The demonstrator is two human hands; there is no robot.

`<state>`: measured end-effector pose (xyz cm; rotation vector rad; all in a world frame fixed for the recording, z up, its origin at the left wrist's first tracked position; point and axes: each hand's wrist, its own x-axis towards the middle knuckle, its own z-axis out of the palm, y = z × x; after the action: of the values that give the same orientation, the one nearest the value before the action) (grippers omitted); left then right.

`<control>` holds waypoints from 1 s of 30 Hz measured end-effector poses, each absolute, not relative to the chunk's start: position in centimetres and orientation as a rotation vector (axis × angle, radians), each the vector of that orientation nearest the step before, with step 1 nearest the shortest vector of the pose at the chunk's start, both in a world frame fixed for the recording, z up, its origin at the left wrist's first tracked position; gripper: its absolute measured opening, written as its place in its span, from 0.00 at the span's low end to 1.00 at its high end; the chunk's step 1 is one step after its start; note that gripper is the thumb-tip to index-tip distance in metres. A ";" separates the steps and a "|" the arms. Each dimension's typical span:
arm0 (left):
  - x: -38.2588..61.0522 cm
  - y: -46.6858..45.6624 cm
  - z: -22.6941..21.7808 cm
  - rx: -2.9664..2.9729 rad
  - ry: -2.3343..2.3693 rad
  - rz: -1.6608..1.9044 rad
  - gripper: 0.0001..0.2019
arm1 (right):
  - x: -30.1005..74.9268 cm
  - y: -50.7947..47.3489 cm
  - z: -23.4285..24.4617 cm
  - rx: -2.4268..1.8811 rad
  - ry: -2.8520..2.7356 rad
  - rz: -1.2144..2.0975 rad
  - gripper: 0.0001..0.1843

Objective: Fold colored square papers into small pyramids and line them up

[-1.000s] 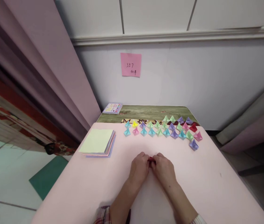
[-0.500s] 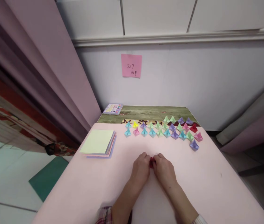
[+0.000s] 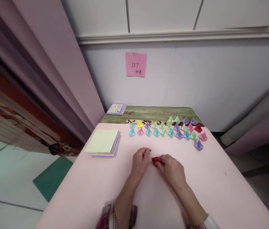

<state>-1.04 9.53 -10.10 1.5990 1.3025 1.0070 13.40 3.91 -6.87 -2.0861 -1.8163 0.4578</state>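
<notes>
My right hand (image 3: 172, 167) pinches a small red folded paper (image 3: 155, 161) between thumb and fingers, just above the pink tabletop or resting on it; I cannot tell which. Part of the red paper is hidden behind the fingers. To its left, my left hand (image 3: 140, 161) is apart from the paper, its fingers curved with a gap between thumb and forefinger and nothing in them. Beyond both hands stand rows of small folded paper boats (image 3: 157, 132) in blue, green, purple, pink, yellow and red. A lone purple boat (image 3: 198, 145) sits at the near right of these rows.
A stack of square coloured paper (image 3: 103, 141), pale yellow on top, lies at the left of the pink table (image 3: 210, 190). A paper pack (image 3: 117, 108) lies at the back left on a green wood-patterned surface (image 3: 148, 111). A pink note (image 3: 136, 65) hangs on the wall.
My left hand has let go of the red paper and moved slightly away to the left. My right hand keeps hold of it, so more of the paper shows. The view has shifted a little.
</notes>
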 end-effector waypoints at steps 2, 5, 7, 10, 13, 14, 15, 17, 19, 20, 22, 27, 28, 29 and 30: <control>-1.3 9.8 -10.3 1.486 1.405 1.052 0.14 | 14.2 3.7 -6.7 -2.077 -1.756 0.443 0.09; -1.5 10.0 -10.5 1.422 1.478 1.061 0.13 | 15.9 3.8 -6.3 -2.047 -1.665 0.369 0.10; -1.4 10.1 -10.6 1.436 1.482 1.067 0.13 | 16.7 4.1 -5.9 -1.990 -1.701 0.342 0.10; -1.3 10.1 -10.9 1.482 1.483 1.075 0.12 | 16.6 4.7 -5.4 -1.943 -1.869 0.357 0.08; -1.3 10.2 -11.3 1.524 1.475 1.070 0.13 | 15.4 5.2 -5.1 -1.997 -2.063 0.336 0.08; -1.3 10.2 -11.4 1.538 1.470 1.069 0.13 | 14.9 5.3 -5.1 -2.026 -2.115 0.308 0.08; -1.3 10.2 -11.5 1.554 1.464 1.070 0.13 | 14.5 5.5 -5.1 -2.053 -2.165 0.275 0.09; -1.3 10.2 -11.6 1.579 1.458 1.071 0.13 | 13.9 5.6 -5.1 -2.093 -2.248 0.225 0.11; -1.3 10.2 -11.6 1.591 1.466 1.065 0.13 | 13.5 5.8 -5.2 -2.106 -2.311 0.204 0.11; -1.3 10.2 -11.5 1.593 1.476 1.058 0.13 | 13.5 5.8 -5.3 -2.102 -2.332 0.199 0.12; -1.3 10.2 -11.4 1.602 1.492 1.039 0.13 | 13.7 5.9 -5.2 -2.073 -2.340 0.195 0.12; -1.3 10.3 -11.3 1.650 1.538 0.992 0.13 | 16.4 8.4 -3.5 -2.131 -2.096 0.186 0.12; -1.3 10.3 -11.3 1.652 1.550 0.981 0.13 | 17.2 9.5 -2.9 -2.177 -2.027 0.159 0.14; -1.3 10.3 -11.3 1.651 1.563 0.969 0.13 | 18.1 11.0 -2.4 -2.222 -1.954 0.130 0.15; -1.2 10.3 -11.3 1.653 1.573 0.958 0.13 | 19.0 12.5 -1.8 -2.268 -1.887 0.125 0.14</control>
<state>-1.24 10.35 -11.30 1.6526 1.5726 0.9578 19.02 12.54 -1.82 -2.2677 -1.8873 0.1252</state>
